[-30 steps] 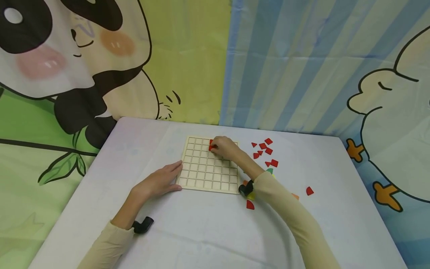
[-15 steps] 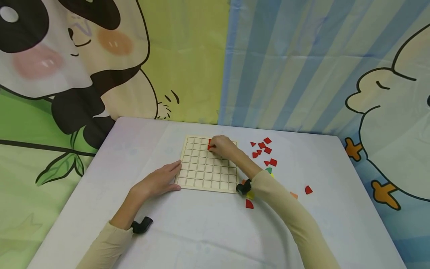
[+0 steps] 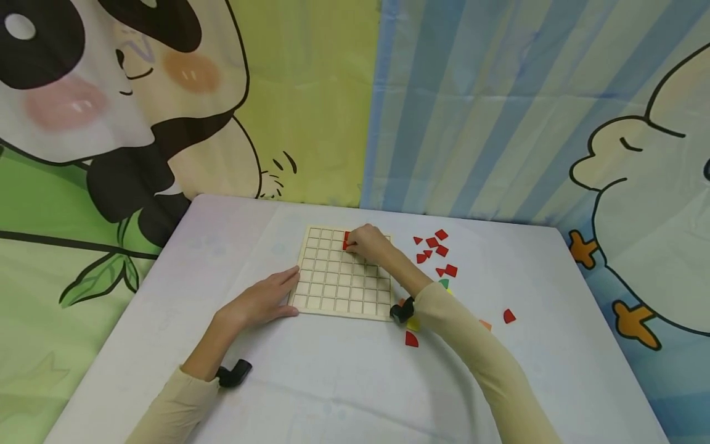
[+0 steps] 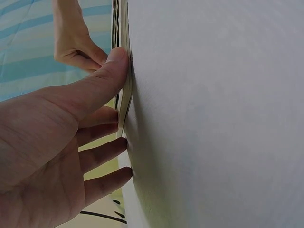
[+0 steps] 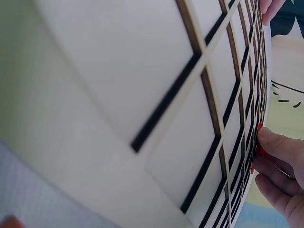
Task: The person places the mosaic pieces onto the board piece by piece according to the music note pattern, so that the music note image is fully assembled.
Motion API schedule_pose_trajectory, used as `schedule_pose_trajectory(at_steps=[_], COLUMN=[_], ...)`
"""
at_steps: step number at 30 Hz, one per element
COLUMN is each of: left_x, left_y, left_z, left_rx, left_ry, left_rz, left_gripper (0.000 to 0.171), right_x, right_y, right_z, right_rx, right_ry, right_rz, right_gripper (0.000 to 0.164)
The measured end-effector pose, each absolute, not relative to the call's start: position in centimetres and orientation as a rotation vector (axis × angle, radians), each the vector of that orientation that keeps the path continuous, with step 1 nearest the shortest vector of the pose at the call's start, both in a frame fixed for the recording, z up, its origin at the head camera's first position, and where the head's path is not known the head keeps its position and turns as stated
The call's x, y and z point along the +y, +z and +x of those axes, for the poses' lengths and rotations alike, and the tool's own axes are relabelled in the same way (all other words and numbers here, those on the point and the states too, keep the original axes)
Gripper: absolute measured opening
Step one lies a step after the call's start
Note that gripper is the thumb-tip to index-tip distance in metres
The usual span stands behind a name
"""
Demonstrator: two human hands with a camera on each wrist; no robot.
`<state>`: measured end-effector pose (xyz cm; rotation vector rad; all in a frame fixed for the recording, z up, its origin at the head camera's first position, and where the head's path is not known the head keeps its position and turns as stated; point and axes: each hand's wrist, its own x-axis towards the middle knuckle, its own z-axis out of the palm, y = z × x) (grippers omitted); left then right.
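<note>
A wooden grid board (image 3: 339, 288) lies flat on the white table. Its left edge is touched by my left hand (image 3: 262, 299), with the fingers and thumb spread; in the left wrist view the thumb (image 4: 102, 80) rests along the edge. Over the board's far row, my right hand (image 3: 370, 243) pinches a red piece (image 3: 346, 240) between thumb and fingers. In the right wrist view this red piece (image 5: 260, 149) sits low against the grid, partly hidden by the fingertips. Its full shape is covered by the hand.
Several loose red squares, wedges and triangles, among them a red square (image 3: 451, 271), lie right of the board. Green, yellow (image 3: 413, 324) and orange pieces (image 3: 485, 325) lie partly behind the right sleeve. Two red wedges (image 3: 509, 316) lie farther apart. A cartoon backdrop (image 3: 310, 105) stands behind the table.
Both hands stay in place, the left at the board's edge and the right at the red piece in the far row. Only a slight shift of the whole head view shows.
</note>
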<state>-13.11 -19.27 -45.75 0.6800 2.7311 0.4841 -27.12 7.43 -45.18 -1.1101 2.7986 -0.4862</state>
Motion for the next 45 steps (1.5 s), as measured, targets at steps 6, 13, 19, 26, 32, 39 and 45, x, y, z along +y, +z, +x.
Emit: schedule_pose_trajectory(at_steps=[6,13,19,26,32,39,45], left_x=[-19.1,-19.2,-19.5,-19.7,-19.7,-19.7,-19.5], left_y=[-45.9,-46.1,-46.4,-46.4,-46.1,-46.2,-46.2], left_z=[-13.1,-13.0,-12.8,-12.5,-12.6,-12.7,-12.8], left_rx=[2.735,2.741,2.738,2.747,2.756,2.754,2.753], left_ry=[0.478,0.471,0.471,0.46,0.47,0.479,0.484], left_rz=[0.691,0.671,0.656,0.657,0.669,0.684,0.686], left_gripper=[0.083,0.083,0.083,0.083,0.083,0.082,0.083], right_x=[7.3,7.3,11.5,20.2,26.0,28.1,28.2], right_y=[-45.0,-44.2,-42.9,-41.0,-41.6,-43.6,-45.0], right_z=[-26.5,-26.3,-26.6,-27.7,-29.1,-30.4,-30.9], right_rx=[2.787,2.725,2.838,2.885,2.883,2.822,2.81], right_ry=[-0.392,-0.339,-0.331,-0.312,-0.402,-0.519,-0.545], right_rz=[-1.073,-1.063,-1.052,-0.67,-0.459,-0.252,-0.209], right_gripper=[0.014,0.015,0.024,0.038,0.038,0.041,0.04])
